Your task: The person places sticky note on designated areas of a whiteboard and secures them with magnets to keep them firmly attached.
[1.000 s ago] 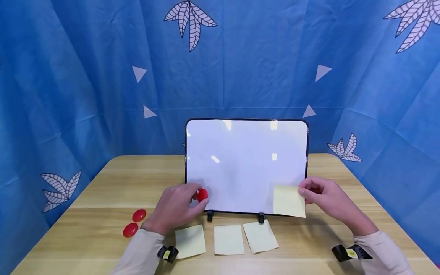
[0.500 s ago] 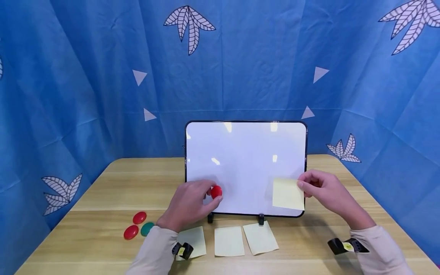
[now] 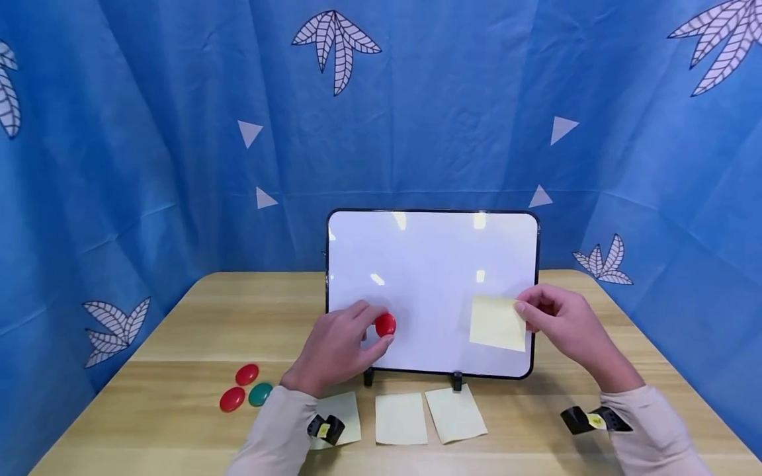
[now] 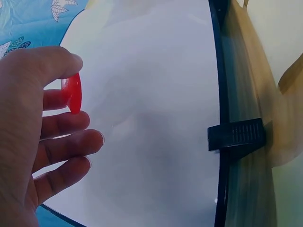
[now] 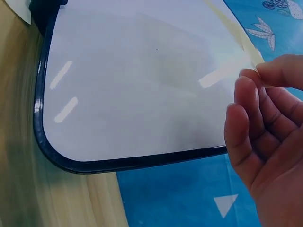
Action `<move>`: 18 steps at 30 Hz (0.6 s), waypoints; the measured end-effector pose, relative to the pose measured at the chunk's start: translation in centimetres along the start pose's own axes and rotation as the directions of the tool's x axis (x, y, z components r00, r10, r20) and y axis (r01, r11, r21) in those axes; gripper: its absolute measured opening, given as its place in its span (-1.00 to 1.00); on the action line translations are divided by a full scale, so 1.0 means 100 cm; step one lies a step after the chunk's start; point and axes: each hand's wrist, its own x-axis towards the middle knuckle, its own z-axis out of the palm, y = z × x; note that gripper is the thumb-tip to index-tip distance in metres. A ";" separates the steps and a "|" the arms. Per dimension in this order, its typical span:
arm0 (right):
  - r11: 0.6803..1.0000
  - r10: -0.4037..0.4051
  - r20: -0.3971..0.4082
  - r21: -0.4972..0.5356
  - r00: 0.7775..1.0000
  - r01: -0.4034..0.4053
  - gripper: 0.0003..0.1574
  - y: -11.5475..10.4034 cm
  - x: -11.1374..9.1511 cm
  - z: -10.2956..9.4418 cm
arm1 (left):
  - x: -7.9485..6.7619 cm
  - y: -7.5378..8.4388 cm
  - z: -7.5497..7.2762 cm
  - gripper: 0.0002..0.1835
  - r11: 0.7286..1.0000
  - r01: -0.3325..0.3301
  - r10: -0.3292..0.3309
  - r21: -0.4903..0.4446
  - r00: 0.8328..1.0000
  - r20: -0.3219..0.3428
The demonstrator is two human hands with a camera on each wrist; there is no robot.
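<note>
My left hand [image 3: 342, 344] pinches a round red magnet [image 3: 385, 324] between thumb and index finger, in front of the left half of a whiteboard [image 3: 428, 264]. In the left wrist view the magnet [image 4: 72, 93] appears edge-on, its other fingers spread below it. At the board's right edge my right hand [image 3: 562, 324] pinches a pale yellow sticky note [image 3: 497, 322] by its upper right corner. The note hangs in front of the board's lower right. In the right wrist view only a thin sliver of the note [image 5: 251, 49] shows at the fingertips.
The whiteboard stands on small black feet [image 3: 457, 381]. Before it lie three more notes, left [image 3: 342, 416], middle [image 3: 401, 419] and right [image 3: 456, 414]; my left wrist partly covers the left one. Two red discs [image 3: 247, 374] and a green disc [image 3: 260, 395] lie at the left.
My left hand has moved right with the red magnet, uncovering the green disc. My right hand has raised the sticky note a little up the board.
</note>
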 end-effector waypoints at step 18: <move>0.999 -0.039 -0.136 0.021 0.990 0.042 -0.74 0.002 0.012 0.007 | 0.008 0.013 0.011 -0.60 0.999 -0.052 0.052 0.005 0.999 -0.012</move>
